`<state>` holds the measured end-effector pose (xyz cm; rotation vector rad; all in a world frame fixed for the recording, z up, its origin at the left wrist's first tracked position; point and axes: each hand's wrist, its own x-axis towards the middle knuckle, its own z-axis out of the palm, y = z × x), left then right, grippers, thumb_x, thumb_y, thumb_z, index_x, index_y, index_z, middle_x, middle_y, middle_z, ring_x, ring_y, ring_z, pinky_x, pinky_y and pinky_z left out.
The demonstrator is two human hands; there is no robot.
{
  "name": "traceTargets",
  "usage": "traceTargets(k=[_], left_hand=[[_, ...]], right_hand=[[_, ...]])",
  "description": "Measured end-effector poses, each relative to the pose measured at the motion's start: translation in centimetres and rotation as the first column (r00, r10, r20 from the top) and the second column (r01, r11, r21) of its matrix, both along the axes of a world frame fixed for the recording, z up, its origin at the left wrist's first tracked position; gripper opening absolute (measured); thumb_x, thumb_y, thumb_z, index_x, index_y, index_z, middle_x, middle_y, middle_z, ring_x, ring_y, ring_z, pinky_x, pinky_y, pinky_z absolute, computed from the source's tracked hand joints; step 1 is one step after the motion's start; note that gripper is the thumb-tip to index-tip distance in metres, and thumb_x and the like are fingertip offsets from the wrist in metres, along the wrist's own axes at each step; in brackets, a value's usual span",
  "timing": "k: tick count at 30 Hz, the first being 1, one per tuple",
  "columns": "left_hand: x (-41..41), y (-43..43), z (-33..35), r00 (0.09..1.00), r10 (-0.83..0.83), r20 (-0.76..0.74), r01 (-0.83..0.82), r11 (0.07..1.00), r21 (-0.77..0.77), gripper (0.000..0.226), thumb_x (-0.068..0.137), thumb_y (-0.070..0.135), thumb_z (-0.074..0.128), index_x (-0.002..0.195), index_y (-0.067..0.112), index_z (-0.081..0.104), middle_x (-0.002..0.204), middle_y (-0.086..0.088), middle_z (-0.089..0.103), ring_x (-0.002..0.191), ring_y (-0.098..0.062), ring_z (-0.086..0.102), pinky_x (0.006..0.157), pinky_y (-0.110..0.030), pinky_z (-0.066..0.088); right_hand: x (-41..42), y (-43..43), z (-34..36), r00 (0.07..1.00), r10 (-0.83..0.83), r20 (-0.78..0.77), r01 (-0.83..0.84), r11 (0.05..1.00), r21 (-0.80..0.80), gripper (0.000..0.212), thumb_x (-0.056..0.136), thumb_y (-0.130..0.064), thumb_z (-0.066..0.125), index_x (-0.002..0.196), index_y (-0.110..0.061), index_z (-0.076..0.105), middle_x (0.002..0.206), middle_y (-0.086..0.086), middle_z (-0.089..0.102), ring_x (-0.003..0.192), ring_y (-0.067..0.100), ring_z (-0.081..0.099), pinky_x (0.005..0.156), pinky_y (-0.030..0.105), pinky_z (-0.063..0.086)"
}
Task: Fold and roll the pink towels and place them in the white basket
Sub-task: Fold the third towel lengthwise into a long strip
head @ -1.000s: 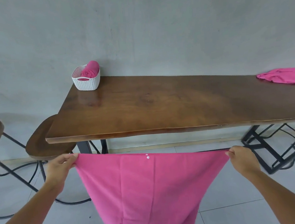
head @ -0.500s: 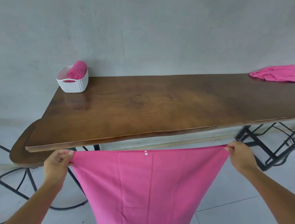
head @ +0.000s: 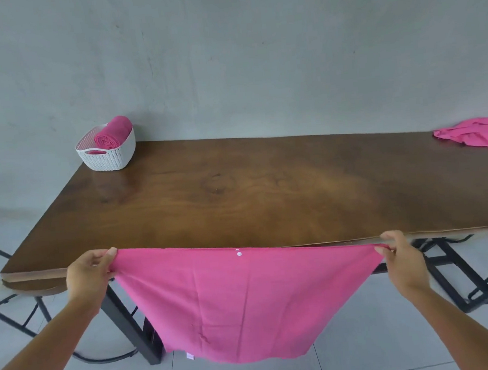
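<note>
A pink towel (head: 247,299) hangs spread out in front of the table's near edge, its top hem stretched level with that edge. My left hand (head: 90,275) pinches its top left corner. My right hand (head: 401,256) pinches its top right corner. The towel's lower part hangs below the tabletop toward the floor. A white basket (head: 107,157) stands at the far left corner of the wooden table (head: 252,190), with one rolled pink towel (head: 113,133) inside. Another pink towel (head: 477,133) lies crumpled at the table's far right.
A grey wall runs behind the table. Black metal table legs (head: 131,321) stand under the left end, and a black metal frame (head: 474,271) sits under the right end. A stool's edge (head: 33,288) shows under the left corner. The floor is pale tile.
Both hands have lifted the stretched towel up and forward until its top hem reaches the table's near edge. The view has moved closer to the table.
</note>
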<state>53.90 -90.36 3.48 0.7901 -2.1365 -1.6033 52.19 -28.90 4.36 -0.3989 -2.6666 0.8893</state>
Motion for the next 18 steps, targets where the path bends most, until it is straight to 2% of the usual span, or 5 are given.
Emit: traceTargets(k=[3,7,12,14,18], left_hand=[[-1.4,2.9,0.5,0.997,0.079,0.006,-0.078,0.997,-0.019,0.018,0.097,0.026,0.069,0.094,0.008,0.069,0.09,-0.008,0.069,0.083,-0.031,0.068,0.08,-0.044,0.058],[-3.3,6.1,0.9,0.983,0.181,0.036,-0.178,0.982,-0.064,0.018,0.097,0.028,0.068,0.092,0.011,0.067,0.087,-0.008,0.069,0.077,-0.034,0.069,0.065,-0.032,0.051],[-5.6,8.4,0.8,0.95,0.298,0.089,-0.289,0.951,-0.109,0.021,0.099,0.031,0.064,0.098,0.011,0.066,0.094,-0.008,0.068,0.088,-0.031,0.062,0.082,-0.046,0.05],[-6.3,9.1,0.7,0.938,0.326,0.116,-0.307,0.939,-0.154,0.02,0.1,0.032,0.062,0.098,0.013,0.065,0.094,-0.007,0.066,0.089,-0.031,0.061,0.083,-0.047,0.05],[-7.9,9.6,0.3,0.918,0.355,0.179,-0.308,0.919,-0.245,0.017,0.101,0.034,0.06,0.094,0.018,0.061,0.093,-0.006,0.066,0.092,-0.035,0.061,0.091,-0.051,0.051]], right_hand=[[-2.6,1.2,-0.6,0.997,-0.071,-0.023,0.068,0.989,-0.129,0.004,0.098,-0.016,0.062,0.098,-0.014,0.065,0.087,0.003,0.065,0.088,0.028,0.06,0.074,0.035,0.037],[-6.3,3.0,-1.9,0.996,-0.091,-0.018,0.087,0.98,-0.178,0.013,0.099,-0.013,0.057,0.088,-0.013,0.064,0.082,0.004,0.064,0.091,0.037,0.06,0.073,0.04,0.043],[-10.6,3.9,-2.5,0.993,-0.119,0.025,0.122,0.981,-0.152,0.025,0.101,-0.014,0.045,0.083,-0.015,0.063,0.081,0.005,0.061,0.104,0.043,0.056,0.075,0.042,0.043],[-12.0,4.1,-3.0,0.989,-0.142,0.052,0.148,0.979,-0.138,0.027,0.102,-0.016,0.045,0.091,-0.011,0.069,0.086,0.01,0.065,0.11,0.045,0.056,0.077,0.043,0.044],[-14.2,4.1,-3.6,0.975,-0.207,0.084,0.213,0.975,-0.06,0.029,0.105,-0.026,0.047,0.106,-0.012,0.072,0.101,0.019,0.07,0.117,0.045,0.052,0.093,0.052,0.046]])
